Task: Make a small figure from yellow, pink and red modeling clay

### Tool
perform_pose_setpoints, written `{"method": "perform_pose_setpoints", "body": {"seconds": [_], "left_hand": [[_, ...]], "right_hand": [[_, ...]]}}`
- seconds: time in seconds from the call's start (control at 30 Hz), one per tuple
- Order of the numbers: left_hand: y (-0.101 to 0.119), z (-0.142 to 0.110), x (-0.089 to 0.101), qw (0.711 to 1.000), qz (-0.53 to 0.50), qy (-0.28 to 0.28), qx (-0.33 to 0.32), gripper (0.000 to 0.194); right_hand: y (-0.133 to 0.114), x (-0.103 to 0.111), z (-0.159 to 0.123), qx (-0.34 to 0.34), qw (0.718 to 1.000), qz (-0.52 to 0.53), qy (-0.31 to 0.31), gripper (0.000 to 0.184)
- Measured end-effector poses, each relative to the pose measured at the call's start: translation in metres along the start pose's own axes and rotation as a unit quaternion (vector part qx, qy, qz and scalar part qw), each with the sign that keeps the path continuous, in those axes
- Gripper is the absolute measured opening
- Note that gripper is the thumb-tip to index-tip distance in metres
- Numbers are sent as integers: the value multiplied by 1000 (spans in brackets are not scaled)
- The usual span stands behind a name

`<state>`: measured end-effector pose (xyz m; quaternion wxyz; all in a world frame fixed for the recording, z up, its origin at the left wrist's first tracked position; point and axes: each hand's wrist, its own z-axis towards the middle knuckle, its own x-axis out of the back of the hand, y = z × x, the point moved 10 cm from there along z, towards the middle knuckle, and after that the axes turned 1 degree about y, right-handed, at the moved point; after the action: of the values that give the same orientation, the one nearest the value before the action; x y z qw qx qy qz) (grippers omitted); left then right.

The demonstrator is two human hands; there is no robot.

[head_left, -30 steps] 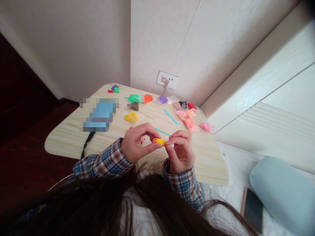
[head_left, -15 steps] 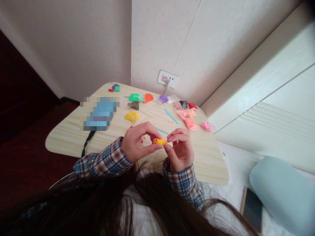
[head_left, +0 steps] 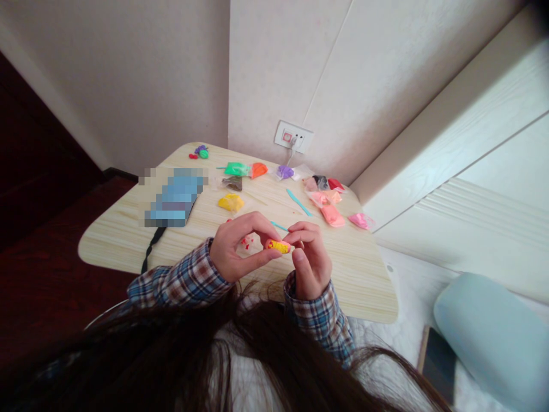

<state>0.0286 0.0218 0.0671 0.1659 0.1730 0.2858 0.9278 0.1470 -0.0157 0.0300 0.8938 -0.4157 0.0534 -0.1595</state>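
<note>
Between the thumb and index finger of my left hand (head_left: 234,247) is a small modelling clay piece (head_left: 278,246), yellow on its front with pinkish ends. It is held above the table. My right hand (head_left: 312,257) is at the piece's right end, its thumb apart from the curled fingers. A fingertip is at the upper right of the piece; whether it touches cannot be made out. Beneath my left hand, small red bits (head_left: 247,242) lie on something pale. Just beyond the hands is a blue stick tool (head_left: 279,226), partly hidden by my right fingers.
On the wooden-topped table (head_left: 364,286) lie a yellow clay packet (head_left: 230,202), a green packet (head_left: 237,169), several pink packets and a blue clay knife (head_left: 299,202). A blurred-out blue device (head_left: 175,197) with a black cord lies left. Small clay fruit shapes (head_left: 201,152) occupy the far corner.
My right thumb has come away from the clay piece, and the right hand has shifted slightly left with its fingers nearer the top. The left hand keeps its pinch, and the piece is slightly tilted.
</note>
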Motion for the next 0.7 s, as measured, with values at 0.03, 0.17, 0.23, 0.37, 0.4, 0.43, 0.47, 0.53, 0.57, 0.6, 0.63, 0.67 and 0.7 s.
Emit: {"method": "perform_pose_setpoints", "body": {"seconds": [0.03, 0.17, 0.23, 0.37, 0.4, 0.43, 0.47, 0.53, 0.57, 0.6, 0.63, 0.67, 0.7], "left_hand": [[0, 0, 0, 1000, 1, 0, 0, 10], [1, 0, -1, 1000, 12, -7, -5, 11], [1, 0, 0, 1000, 21, -6, -8, 10], [2, 0, 0, 1000, 26, -3, -9, 10], [1, 0, 0, 1000, 26, -4, -8, 11], [1, 0, 0, 1000, 26, -4, -8, 11], [1, 0, 0, 1000, 26, -4, -8, 11], [1, 0, 0, 1000, 23, -4, -9, 11], [1, 0, 0, 1000, 23, -4, -9, 11], [1, 0, 0, 1000, 22, -4, -8, 11], [1, 0, 0, 1000, 23, -4, -8, 11], [1, 0, 0, 1000, 25, -4, -9, 11], [1, 0, 0, 1000, 27, -4, -10, 10]], "right_hand": [[1, 0, 0, -1, 1000, 1, -3, 12], [3, -1, 0, -3, 1000, -8, -7, 11], [2, -1, 0, -9, 1000, -17, -6, 10], [-1, -1, 1, -17, 999, -27, -6, 8], [-1, -1, 1, -23, 999, -29, -5, 8], [-1, -1, 1, -26, 999, -31, -4, 7], [0, -1, 1, -26, 999, -32, -3, 7], [-1, 0, 1, -16, 999, -31, -1, 7], [-1, 0, 1, -8, 1000, -30, -3, 8], [-1, 0, 1, -3, 1000, -28, -5, 8], [0, 0, 1, 1, 1000, -25, -6, 8], [1, 0, 1, 1, 1000, -22, -7, 9], [1, 0, 1, 0, 1000, -20, -7, 9]]}}
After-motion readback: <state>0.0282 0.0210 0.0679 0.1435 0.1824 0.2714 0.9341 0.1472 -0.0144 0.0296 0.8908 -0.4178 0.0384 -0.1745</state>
